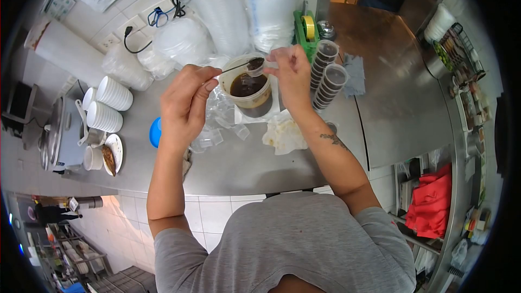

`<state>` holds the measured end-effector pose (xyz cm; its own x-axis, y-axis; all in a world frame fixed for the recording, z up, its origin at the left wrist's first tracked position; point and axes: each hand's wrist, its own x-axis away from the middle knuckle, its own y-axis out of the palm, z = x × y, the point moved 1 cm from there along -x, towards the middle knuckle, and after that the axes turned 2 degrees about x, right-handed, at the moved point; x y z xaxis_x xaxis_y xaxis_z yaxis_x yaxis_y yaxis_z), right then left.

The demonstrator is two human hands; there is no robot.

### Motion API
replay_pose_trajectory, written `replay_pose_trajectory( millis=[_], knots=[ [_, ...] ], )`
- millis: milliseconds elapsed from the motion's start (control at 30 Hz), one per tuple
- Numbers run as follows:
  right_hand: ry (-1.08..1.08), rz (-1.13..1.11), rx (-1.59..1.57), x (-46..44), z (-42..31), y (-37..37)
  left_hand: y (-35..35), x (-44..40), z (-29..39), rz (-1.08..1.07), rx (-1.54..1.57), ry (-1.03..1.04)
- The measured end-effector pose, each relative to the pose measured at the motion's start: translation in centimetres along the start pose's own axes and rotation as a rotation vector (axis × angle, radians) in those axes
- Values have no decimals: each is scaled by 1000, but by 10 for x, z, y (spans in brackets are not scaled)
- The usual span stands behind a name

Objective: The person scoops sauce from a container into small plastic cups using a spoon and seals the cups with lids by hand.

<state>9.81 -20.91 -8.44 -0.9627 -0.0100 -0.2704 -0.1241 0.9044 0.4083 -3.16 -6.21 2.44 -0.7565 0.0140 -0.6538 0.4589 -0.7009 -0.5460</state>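
My left hand (187, 97) is closed on the thin handle of a spoon (236, 67), which points right over a white plastic tub (256, 107). Dark brown sauce (247, 85) partly fills the tub. My right hand (293, 70) pinches a small clear cup (255, 71) at its edge, just above the sauce. The spoon's bowl meets the cup, where dark contents show; how full the cup is I cannot tell. Stacked clear cups with dark contents (330, 86) stand right of my right hand. Loose clear plastic cups (207, 138) lie between my left forearm and the tub.
A crumpled, stained paper towel (284, 134) lies before the tub. Bagged plastic containers (217, 8) and a green tape dispenser (305, 30) line the back. White cups (105, 116) and a plate (115, 146) with food stand left. A blue cloth (354, 75) lies right.
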Motion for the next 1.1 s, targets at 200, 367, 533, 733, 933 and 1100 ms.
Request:
replay_pose_trajectory(
  millis=[200, 367, 533, 733, 933, 1100],
  knots=[
    [39, -22, -27, 3, -5, -6, 3, 5, -3, 16, 2, 12],
    [-4, -33, 36, 4, 2, -9, -2, 11, -14, 239, 144, -208],
    [-113, 43, 39, 4, 2, -11, -9, 12, -38, 253, 163, -392],
    [-199, -9, 59, 3, 8, -16, 30, 24, -81, -206, 118, -261],
    [-195, -74, 146, 4, 8, -25, 17, 18, -89, 161, 506, -759],
    [-186, -44, 113, 2, -1, -25, 14, 31, -118, 320, 760, -971]
  ],
)
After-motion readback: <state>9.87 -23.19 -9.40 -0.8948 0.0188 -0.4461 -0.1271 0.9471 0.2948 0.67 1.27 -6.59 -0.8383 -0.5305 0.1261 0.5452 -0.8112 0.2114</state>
